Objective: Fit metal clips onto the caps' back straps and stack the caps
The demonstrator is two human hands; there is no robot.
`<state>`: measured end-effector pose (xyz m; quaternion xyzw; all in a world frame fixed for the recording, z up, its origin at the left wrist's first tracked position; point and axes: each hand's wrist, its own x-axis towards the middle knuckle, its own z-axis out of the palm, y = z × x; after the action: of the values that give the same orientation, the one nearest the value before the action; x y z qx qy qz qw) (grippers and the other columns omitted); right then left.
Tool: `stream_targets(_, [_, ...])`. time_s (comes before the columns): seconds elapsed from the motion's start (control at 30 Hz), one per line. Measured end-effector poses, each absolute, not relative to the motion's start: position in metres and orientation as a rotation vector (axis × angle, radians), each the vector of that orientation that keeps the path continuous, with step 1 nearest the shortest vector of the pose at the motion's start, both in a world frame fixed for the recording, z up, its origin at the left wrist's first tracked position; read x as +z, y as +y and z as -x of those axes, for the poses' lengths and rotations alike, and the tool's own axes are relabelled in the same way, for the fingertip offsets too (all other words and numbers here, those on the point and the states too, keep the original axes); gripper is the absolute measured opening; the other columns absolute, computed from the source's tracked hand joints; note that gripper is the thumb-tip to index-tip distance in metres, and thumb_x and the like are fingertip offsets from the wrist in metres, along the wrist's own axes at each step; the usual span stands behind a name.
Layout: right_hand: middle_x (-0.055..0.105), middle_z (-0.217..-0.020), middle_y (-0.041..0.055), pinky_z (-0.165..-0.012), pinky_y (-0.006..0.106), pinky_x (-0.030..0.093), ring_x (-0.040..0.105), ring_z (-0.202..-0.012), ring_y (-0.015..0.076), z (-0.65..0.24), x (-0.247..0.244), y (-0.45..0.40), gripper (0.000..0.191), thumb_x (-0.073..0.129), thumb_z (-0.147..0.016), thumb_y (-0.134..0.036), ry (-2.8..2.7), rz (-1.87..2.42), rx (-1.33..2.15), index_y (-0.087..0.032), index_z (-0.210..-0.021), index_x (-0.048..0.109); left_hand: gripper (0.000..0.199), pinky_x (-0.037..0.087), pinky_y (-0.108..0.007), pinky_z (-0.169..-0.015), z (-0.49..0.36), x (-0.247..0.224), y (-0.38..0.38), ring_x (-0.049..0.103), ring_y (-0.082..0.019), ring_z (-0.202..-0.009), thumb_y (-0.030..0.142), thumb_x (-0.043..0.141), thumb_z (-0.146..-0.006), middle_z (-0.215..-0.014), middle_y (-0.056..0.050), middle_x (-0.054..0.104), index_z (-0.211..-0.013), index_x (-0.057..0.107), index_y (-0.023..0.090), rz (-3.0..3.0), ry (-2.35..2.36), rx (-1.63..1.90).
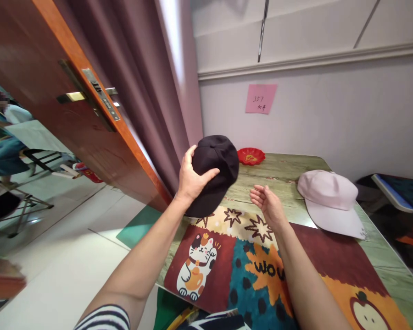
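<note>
My left hand grips a black cap by its side, thumb across the front, above the table's left part. The cap's brim points down toward me. My right hand is held over the table with its fingers apart and nothing in it. To its right, a pale pink cap rests on the table, brim toward me, partly over a patterned mat. At the back of the table, just right of the black cap, lies a red scalloped dish.
The wooden table stands against a wall bearing a pink note. On the left are a curtain and an open door. A seated person shows beyond the door. Another patterned surface is at the far right.
</note>
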<state>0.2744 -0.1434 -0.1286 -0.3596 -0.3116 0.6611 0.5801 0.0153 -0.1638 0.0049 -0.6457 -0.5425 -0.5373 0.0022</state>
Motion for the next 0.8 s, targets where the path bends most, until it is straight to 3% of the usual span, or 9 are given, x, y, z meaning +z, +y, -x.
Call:
stream_targets(0.1, [0.077, -0.100, 0.0141, -0.080, 0.035, 0.062, 0.075, -0.094, 0.0246, -0.273, -0.094, -0.156, 0.070, 0.053, -0.084, -0.078, -0.789, 0.650, 1.829, -0.015, -0.108, 0.072, 0.092, 0.044, -0.045, -0.113, -0.052, -0.006, -0.185, 0.053, -0.031, -0.133, 0.055, 0.081, -0.073, -0.143, -0.012, 0.053, -0.147, 0.038, 0.023, 2.170, -1.634, -1.696])
stream_targets(0.17, [0.077, -0.100, 0.0117, -0.082, 0.037, 0.061, 0.074, -0.099, 0.0254, -0.275, -0.079, -0.161, 0.066, 0.050, -0.088, -0.076, -0.725, 0.630, 1.830, -0.017, -0.109, 0.072, 0.095, 0.044, -0.047, -0.113, -0.070, -0.020, -0.196, 0.052, -0.032, -0.133, 0.057, 0.081, -0.072, -0.143, -0.014, 0.053, -0.149, 0.037, 0.022, 2.256, -1.578, -1.631])
stream_targets(0.3, [0.078, -0.100, 0.0036, -0.080, 0.027, 0.060, 0.074, -0.094, 0.0190, -0.293, -0.068, -0.162, 0.030, 0.074, -0.083, -0.042, -0.628, 0.671, 1.555, -0.021, -0.104, 0.072, 0.092, 0.040, -0.051, -0.116, -0.083, -0.046, -0.202, 0.049, -0.034, -0.135, 0.051, 0.078, -0.075, -0.144, -0.018, 0.050, -0.150, 0.034, 0.019, 2.456, -1.364, -1.406])
stream_targets(0.43, [0.076, -0.092, 0.0013, -0.077, 0.022, 0.058, 0.072, -0.083, 0.0144, -0.316, -0.063, -0.160, 0.026, 0.080, -0.074, -0.025, -0.710, 0.626, 1.408, -0.020, -0.099, 0.072, 0.067, 0.044, -0.049, -0.112, -0.083, -0.058, -0.192, 0.053, -0.032, -0.130, 0.038, 0.070, -0.083, -0.132, -0.016, 0.056, -0.141, 0.042, 0.019, 2.506, -1.207, -1.306])
stream_targets(0.53, [0.074, -0.089, 0.0024, -0.078, 0.025, 0.057, 0.070, -0.083, 0.0156, -0.326, -0.056, -0.163, 0.026, 0.077, -0.079, -0.037, -0.782, 0.607, 1.331, -0.020, -0.099, 0.073, 0.058, 0.046, -0.048, -0.110, -0.087, -0.063, -0.181, 0.055, -0.030, -0.126, 0.036, 0.065, -0.088, -0.127, -0.017, 0.058, -0.138, 0.042, 0.017, 2.366, -1.134, -1.300])
stream_targets(0.63, [0.070, -0.079, 0.0010, -0.070, 0.027, 0.056, 0.066, -0.072, 0.0151, -0.328, -0.049, -0.169, 0.031, 0.076, -0.080, -0.050, -0.854, 0.632, 1.172, -0.022, -0.093, 0.073, 0.048, 0.039, -0.054, -0.114, -0.093, -0.070, -0.174, 0.055, -0.030, -0.127, 0.038, 0.056, -0.092, -0.126, -0.017, 0.060, -0.133, 0.045, 0.017, 2.313, -1.015, -1.245])
stream_targets(0.8, [0.067, -0.070, 0.0001, -0.067, 0.027, 0.051, 0.060, -0.066, 0.0142, -0.329, -0.042, -0.175, 0.025, 0.079, -0.080, -0.044, -1.166, 0.793, 0.957, -0.021, -0.083, 0.072, 0.033, 0.036, -0.052, -0.112, -0.102, -0.104, -0.185, 0.056, -0.030, -0.127, 0.040, 0.053, -0.093, -0.126, -0.018, 0.063, -0.119, 0.054, 0.019, 2.140, -1.133, -1.169])
